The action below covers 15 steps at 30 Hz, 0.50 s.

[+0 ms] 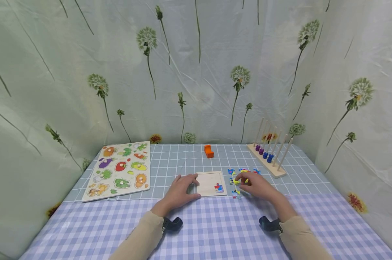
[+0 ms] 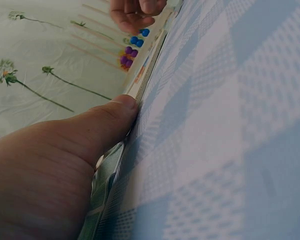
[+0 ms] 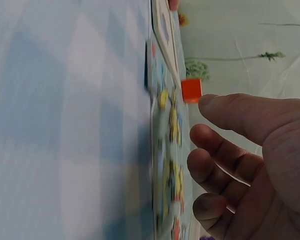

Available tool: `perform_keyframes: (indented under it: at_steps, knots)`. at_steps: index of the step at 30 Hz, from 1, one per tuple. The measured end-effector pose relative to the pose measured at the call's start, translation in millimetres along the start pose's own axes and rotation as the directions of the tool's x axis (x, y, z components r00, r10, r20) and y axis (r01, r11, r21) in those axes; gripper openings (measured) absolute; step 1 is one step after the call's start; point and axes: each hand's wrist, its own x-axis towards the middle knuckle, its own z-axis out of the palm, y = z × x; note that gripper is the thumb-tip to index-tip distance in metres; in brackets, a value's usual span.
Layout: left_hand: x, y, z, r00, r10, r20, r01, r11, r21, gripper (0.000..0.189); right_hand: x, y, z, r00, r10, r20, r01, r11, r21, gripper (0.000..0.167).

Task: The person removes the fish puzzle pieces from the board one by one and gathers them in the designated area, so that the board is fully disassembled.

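Note:
A shallow wooden puzzle tray (image 1: 209,180) lies on the cloth, with one red-and-blue jigsaw piece (image 1: 219,188) in its lower right corner. My left hand (image 1: 180,191) rests at the tray's left edge, fingers spread and the thumb (image 2: 107,125) touching near the front left corner. Several colourful jigsaw pieces (image 1: 236,194) lie loose to the right of the tray. Over them hovers my right hand (image 1: 257,185), fingers loosely bent, near a yellow piece (image 1: 236,182). In the right wrist view, the thumb (image 3: 235,110) stands apart from the fingers with nothing visible between them.
A vegetable puzzle board (image 1: 117,171) lies at the left. Behind the tray sits a small orange toy (image 1: 209,151). A wooden peg stand (image 1: 270,159) with purple and blue beads is at the back right. Dandelion-print fabric (image 1: 196,72) hangs behind the table.

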Motion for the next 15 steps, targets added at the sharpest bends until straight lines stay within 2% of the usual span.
perform_keyframes:
  at_steps: [11, 15]
  knots:
    - [-0.7, -0.6, 0.3, 1.000, -0.007, 0.012, 0.007, 1.000, -0.003, 0.036, 22.0, -24, 15, 0.996, 0.012, 0.090, -0.015, 1.000, 0.028, 0.025]
    - [-0.4, 0.3, -0.6, 1.000, -0.011, 0.015, 0.011, 1.000, -0.004, 0.036, 27.6, -31, 22, 0.993, 0.035, 0.112, -0.036, 0.999, 0.007, 0.027]
